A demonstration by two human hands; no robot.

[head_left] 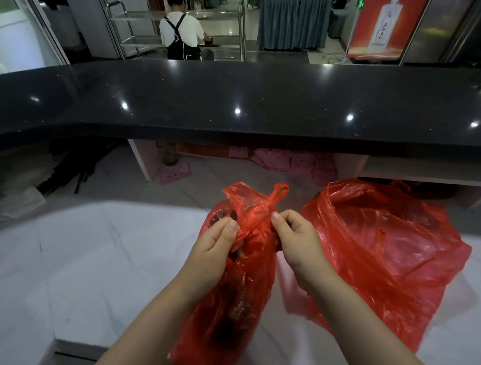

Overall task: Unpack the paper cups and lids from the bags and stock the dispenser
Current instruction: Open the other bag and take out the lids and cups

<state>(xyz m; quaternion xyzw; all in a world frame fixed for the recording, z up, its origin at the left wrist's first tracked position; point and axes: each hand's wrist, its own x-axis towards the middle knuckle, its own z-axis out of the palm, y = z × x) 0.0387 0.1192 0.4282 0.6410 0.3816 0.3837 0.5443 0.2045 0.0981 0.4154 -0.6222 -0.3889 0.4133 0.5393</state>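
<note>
We find both hands working at the knotted neck of a small red plastic bag, which stands on the white marble-patterned tabletop directly in front of us. The left hand pinches the gathered film on the left side of the knot; the right hand pinches it on the right, fingers curled in. The tied handles stand up just above the fingers. We judge the step in hand to be untying or pulling the bag open.

The contents show only as dark shapes through the red film; we cannot tell whether they are cups or lids. A second, larger red bag lies just to the right, touching or nearly touching the first, slumped and apparently loose at the top. Its contents are not visible. No dispenser appears in view.

Beyond the tabletop runs a black polished counter. Pink papers lie scattered on the floor under it, and a person in an apron stands with back turned in the hall behind.

Risks noted:
- The film is thin. A hard sideways pull on a tight knot could tear the bag and spill its contents onto the tabletop or floor.
- The bag stands close to the near edge; a jerk towards us could bring it off.
- The neighbouring bag sits close enough for a stray elbow to push it along.
</note>
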